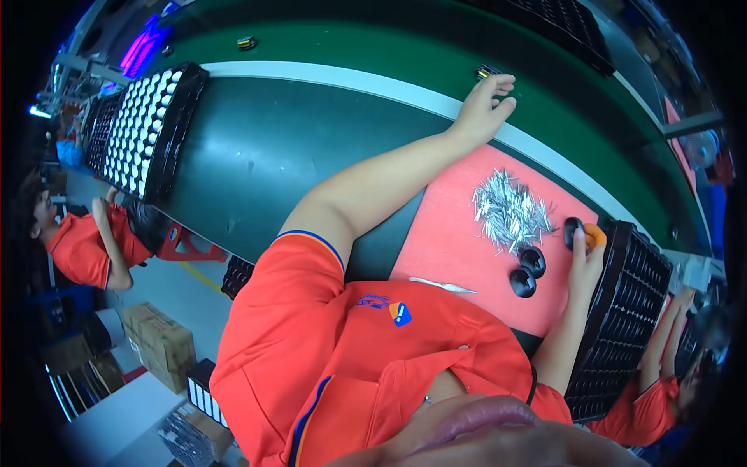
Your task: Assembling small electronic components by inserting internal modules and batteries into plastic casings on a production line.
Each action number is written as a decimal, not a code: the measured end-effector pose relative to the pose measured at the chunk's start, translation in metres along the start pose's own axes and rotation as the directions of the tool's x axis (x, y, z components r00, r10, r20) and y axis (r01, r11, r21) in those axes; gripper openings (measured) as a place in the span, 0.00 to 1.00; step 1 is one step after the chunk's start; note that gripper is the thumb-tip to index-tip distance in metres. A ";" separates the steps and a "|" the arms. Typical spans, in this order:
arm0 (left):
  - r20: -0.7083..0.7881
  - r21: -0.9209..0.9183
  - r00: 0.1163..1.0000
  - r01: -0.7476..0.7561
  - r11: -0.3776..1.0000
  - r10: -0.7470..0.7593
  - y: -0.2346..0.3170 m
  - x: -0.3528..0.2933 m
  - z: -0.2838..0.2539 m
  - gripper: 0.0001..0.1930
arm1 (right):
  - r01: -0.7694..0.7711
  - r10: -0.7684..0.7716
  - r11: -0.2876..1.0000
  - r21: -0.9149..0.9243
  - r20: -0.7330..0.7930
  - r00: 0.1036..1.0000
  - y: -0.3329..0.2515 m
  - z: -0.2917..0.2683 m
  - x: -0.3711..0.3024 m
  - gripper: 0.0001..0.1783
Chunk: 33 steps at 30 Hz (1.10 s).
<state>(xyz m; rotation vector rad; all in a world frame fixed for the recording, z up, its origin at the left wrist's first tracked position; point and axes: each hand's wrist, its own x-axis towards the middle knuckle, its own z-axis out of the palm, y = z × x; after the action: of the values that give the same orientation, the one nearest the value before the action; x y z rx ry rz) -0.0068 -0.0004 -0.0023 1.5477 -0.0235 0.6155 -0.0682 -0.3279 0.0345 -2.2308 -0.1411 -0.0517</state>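
Observation:
My left arm stretches across to the green belt, where my left hand (486,113) has its thumb and fingers apart. Just beyond its fingers lies a small dark part with a gold band (487,71); I cannot tell if they touch. My right hand (585,261) grips a black round part (572,232) at the right edge of a pink mat (436,226). Something orange and curved (596,236) shows at its fingers, perhaps a finger cover. Two more black round parts (528,272) rest on the mat beside a pile of thin silvery pins (510,210). Tweezers (443,286) lie at the mat's near edge.
A black tray stack (622,327) stands right of the mat. Another tray with white round pieces (140,128) is at the left. A pale rail (334,75) separates table and belt. Another small part (247,43) sits on the belt. Co-workers (93,241) sit on both sides.

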 end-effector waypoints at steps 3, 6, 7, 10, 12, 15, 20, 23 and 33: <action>-0.002 -0.029 1.000 0.021 0.999 -0.021 0.003 0.002 -0.004 0.19 | 0.060 -0.048 0.982 0.179 -0.072 0.996 -0.023 0.007 0.027 0.22; 0.009 0.016 1.000 0.014 1.000 -0.014 0.004 0.005 -0.008 0.18 | -0.116 0.079 0.843 0.526 0.091 0.993 -0.036 0.014 0.068 0.22; 0.000 -0.048 1.000 0.031 0.998 -0.031 0.000 0.004 -0.006 0.18 | -0.186 0.068 0.746 0.640 0.204 0.977 -0.040 0.018 0.081 0.22; -0.017 -0.073 0.999 0.029 0.997 -0.030 0.002 0.003 -0.002 0.17 | -0.373 0.163 0.501 0.781 0.337 0.927 -0.035 0.039 0.115 0.20; -0.061 -0.105 0.998 -0.020 0.994 0.013 -0.005 0.005 0.002 0.18 | -0.408 0.108 0.443 0.799 0.404 0.908 -0.017 0.051 0.125 0.20; -0.098 0.115 0.988 -0.107 0.988 0.119 0.025 0.021 -0.034 0.20 | -0.273 0.043 0.575 0.772 0.304 0.952 -0.019 0.055 0.107 0.23; -0.142 0.859 0.735 -0.241 0.451 0.663 0.017 0.083 -0.214 0.21 | -0.272 -0.039 0.595 0.756 0.365 0.930 -0.023 0.047 0.105 0.23; -0.143 0.989 0.741 0.083 0.122 0.656 0.020 0.086 -0.331 0.23 | -0.292 -0.026 0.608 0.739 0.386 0.922 -0.024 0.054 0.107 0.24; -0.527 0.847 0.812 0.526 -0.077 -0.252 0.026 0.061 -0.419 0.27 | -0.190 -0.021 0.724 0.663 0.296 0.955 -0.028 0.061 0.104 0.24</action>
<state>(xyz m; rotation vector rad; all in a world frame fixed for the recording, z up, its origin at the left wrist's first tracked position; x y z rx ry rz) -0.1162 0.4085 0.0229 2.6827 1.3389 0.1983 0.0313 -0.2538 0.0277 -1.4724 -0.1783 0.3313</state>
